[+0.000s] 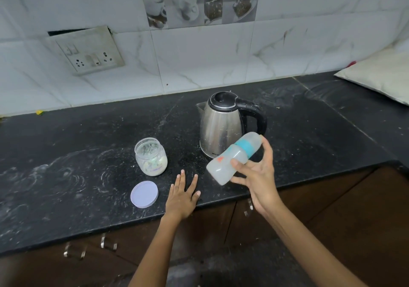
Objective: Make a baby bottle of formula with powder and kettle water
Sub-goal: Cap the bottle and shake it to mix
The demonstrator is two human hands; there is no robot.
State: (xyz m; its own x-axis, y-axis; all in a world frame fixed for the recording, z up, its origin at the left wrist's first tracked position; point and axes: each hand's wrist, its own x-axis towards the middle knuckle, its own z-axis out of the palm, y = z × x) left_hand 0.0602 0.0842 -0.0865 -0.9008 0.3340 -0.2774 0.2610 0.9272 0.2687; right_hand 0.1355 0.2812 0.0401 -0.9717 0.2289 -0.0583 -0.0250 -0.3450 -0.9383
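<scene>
My right hand (256,173) grips a cloudy baby bottle (230,157) with a teal collar and clear cap, tilted on its side above the counter's front edge, in front of the kettle. The steel kettle (221,127) with black lid and handle stands upright on the black counter (88,154). An open clear jar (151,156) holding pale powder stands to the kettle's left. The jar's lavender lid (144,194) lies flat near the counter's front edge. My left hand (182,196) rests flat on the counter, fingers straight, between the lid and the bottle.
A wall socket plate (88,52) is set in the tiled wall at back left. A pale cushion-like bag (380,74) lies on the counter at far right. Brown cabinets with metal handles (108,244) run below the counter.
</scene>
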